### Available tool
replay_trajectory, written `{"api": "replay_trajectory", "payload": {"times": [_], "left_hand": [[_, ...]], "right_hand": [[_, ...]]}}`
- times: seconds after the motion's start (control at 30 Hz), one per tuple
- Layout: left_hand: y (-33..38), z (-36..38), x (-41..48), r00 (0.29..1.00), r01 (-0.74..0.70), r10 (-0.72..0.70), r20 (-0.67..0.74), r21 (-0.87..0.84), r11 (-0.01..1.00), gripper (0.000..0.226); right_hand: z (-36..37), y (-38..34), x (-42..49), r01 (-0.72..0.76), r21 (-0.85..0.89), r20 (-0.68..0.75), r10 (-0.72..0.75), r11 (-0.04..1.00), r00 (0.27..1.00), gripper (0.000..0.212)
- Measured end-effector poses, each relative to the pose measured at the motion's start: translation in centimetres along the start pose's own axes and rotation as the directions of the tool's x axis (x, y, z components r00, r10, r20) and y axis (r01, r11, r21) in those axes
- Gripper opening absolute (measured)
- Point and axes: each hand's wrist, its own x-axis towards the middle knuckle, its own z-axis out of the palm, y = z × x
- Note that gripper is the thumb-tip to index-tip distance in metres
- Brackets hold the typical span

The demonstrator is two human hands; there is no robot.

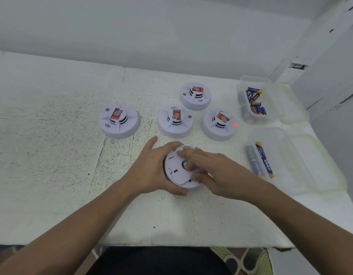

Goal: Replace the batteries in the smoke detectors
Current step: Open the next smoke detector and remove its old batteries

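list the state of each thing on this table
white round smoke detector, back up, left hand grips, right hand presses
rightmost red-stickered white detector, red light on
three other red-stickered detectors, face up, unlit
far clear plastic box, open, many batteries inside
near clear plastic box, open, few batteries inside

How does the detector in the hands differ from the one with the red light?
The held detector lies flat back up, no sticker showing; the lit detector sits dome up with a red sticker on top. The left hand grips the held detector and the right hand rests on its back; the lit detector stands untouched. Both are white and round.
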Motion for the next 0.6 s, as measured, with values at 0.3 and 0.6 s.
{"api": "replay_trajectory", "payload": {"times": [0.3,0.6], "left_hand": [[-0.1,0.1,0.1,0.999,0.041,-0.041,-0.003,0.005,0.999,0.099],[0.3,0.1,0.0,0.998,0.065,-0.065,-0.013,0.001,0.998,0.091]], "right_hand": [[-1.1,0.0,0.8,0.110,-0.060,0.027,-0.108,0.992,0.994,0.010],[-2.2,-1.6,2.2,0.062,-0.032,0.110,-0.058,0.998,0.992,0.042]]}}
